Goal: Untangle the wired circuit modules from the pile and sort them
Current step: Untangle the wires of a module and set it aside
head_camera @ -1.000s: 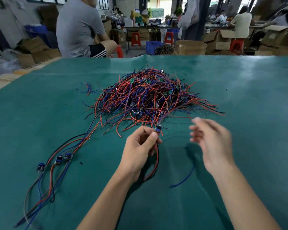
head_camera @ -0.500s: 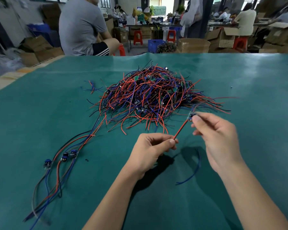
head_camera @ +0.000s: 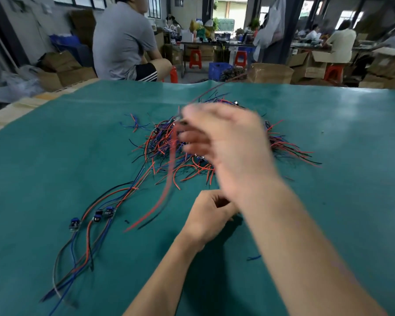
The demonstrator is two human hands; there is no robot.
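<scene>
1. Right hand (head_camera: 226, 151) is raised over the wire pile (head_camera: 214, 153), heavily blurred. Fingers point left; they seem to pinch a wired module (head_camera: 179, 123) at the tips, but blur makes the grip hard to confirm.
2. Red and black leads (head_camera: 167, 192) hang from that hand, down and left, blurred, ends above or near the table (head_camera: 55, 156) – can't tell if touching.
3. Left hand (head_camera: 208, 215) sits low, near the table, in front of the pile, fingers curled in. Whether it holds anything can't be told; right forearm crosses just beside it.
4. Hands are apart: right up and farther, left down and nearer.
5. Pile: tangle of red, blue, black wires w/ small boards, centre of the green table, partly hidden behind the right hand.
6. Sorted modules (head_camera: 98, 216): three small blue-topped units lie in a row left of the left hand, well apart from the pile; their wires run together toward the near-left edge.
7. Loose wire scraps (head_camera: 135, 125) lie left of the pile; a short blue bit (head_camera: 253, 257) shows by the right forearm.
8. Background: a seated person in a grey shirt (head_camera: 123, 42), cardboard boxes (head_camera: 64, 69), red stools (head_camera: 195, 58).
</scene>
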